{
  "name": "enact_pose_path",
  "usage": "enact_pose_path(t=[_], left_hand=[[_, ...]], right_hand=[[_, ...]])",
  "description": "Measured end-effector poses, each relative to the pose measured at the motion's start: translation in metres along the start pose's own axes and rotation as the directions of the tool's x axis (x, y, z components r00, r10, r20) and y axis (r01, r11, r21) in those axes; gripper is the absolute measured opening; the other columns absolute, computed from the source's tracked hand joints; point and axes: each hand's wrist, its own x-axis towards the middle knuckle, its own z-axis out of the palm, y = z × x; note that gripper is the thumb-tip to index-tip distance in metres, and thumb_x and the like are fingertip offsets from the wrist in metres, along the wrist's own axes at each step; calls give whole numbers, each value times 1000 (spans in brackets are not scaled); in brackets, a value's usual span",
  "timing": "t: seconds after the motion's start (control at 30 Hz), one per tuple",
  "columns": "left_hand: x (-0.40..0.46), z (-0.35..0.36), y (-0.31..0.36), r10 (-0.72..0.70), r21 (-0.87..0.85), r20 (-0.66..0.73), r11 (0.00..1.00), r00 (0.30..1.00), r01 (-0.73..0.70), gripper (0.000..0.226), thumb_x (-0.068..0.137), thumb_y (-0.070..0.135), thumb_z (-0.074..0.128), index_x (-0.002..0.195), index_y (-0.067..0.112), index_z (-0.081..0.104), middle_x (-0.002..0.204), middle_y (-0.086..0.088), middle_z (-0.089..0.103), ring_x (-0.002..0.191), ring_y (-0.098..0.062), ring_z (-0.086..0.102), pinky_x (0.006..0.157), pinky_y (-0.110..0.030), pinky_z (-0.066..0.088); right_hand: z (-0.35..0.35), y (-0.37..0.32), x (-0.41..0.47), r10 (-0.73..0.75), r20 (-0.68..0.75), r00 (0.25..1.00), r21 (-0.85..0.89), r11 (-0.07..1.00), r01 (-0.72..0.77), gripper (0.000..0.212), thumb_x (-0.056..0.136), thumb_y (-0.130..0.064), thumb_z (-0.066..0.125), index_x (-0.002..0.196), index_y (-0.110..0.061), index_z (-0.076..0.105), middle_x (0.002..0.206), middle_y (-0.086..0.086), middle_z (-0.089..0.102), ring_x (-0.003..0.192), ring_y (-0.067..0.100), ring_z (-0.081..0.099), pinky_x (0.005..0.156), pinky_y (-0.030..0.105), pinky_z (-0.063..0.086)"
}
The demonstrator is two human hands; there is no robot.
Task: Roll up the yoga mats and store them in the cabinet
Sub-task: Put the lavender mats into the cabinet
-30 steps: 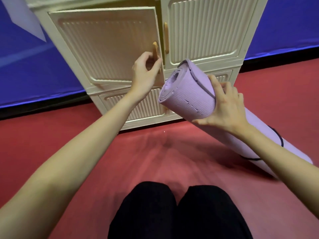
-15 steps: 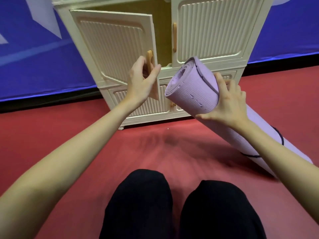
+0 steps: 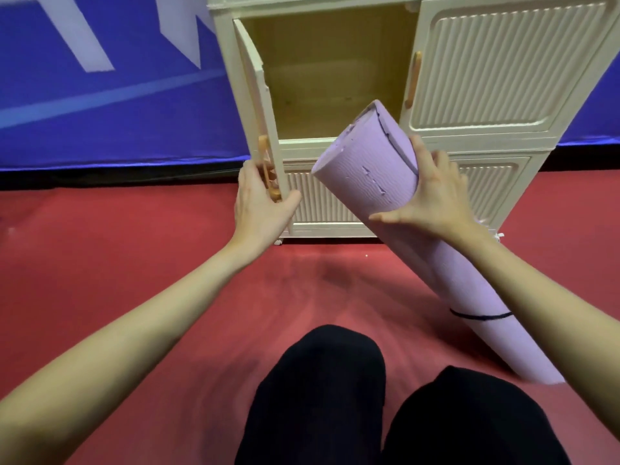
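Note:
A rolled lilac yoga mat with a black band near its lower end leans from the red floor up toward the cream cabinet. My right hand grips the roll near its upper end. The cabinet's upper left door stands swung wide, and the compartment behind it shows only bare yellowish walls. My left hand holds the door's wooden handle at the door's lower edge. The upper right door is closed.
The cabinet stands against a blue wall banner on a red floor. Its lower doors are closed. My knees in black trousers are at the bottom of the view, just in front of the cabinet.
My left hand has pulled the upper left door from slightly ajar to wide open, moving left and down. The mat's upper end now sits nearer the opening.

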Motion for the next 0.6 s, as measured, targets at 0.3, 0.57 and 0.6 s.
enact_pose_path(t=[0.3, 0.57, 0.6], left_hand=[[-20, -28, -38, -201, -13, -75, 980, 977, 201, 13, 85, 13, 60, 96, 18, 55, 81, 8, 60, 83, -19, 56, 68, -25, 33], [-29, -32, -75, -521, -231, -31, 834, 853, 502, 34, 80, 35, 54, 106, 14, 48, 93, -7, 67, 79, -23, 66, 78, -48, 56], [-30, -31, -75, -571, -294, -30, 790, 821, 539, 32, 87, 33, 55, 108, 12, 44, 99, -12, 67, 78, -21, 65, 75, -46, 58]], right_hand=[[10, -47, 27, -25, 4, 1000, 101, 995, 24, 136, 36, -75, 76, 149, -31, 14, 128, 11, 43, 117, 38, 48, 97, 52, 40], [24, -54, 33, -66, 33, 997, 105, 992, 62, 135, 31, -81, 68, 146, -33, 15, 120, 10, 44, 113, 37, 50, 96, 54, 42], [24, -53, 35, -67, 37, 997, 104, 993, 63, 134, 32, -81, 69, 145, -33, 15, 120, 10, 44, 112, 37, 50, 96, 54, 43]])
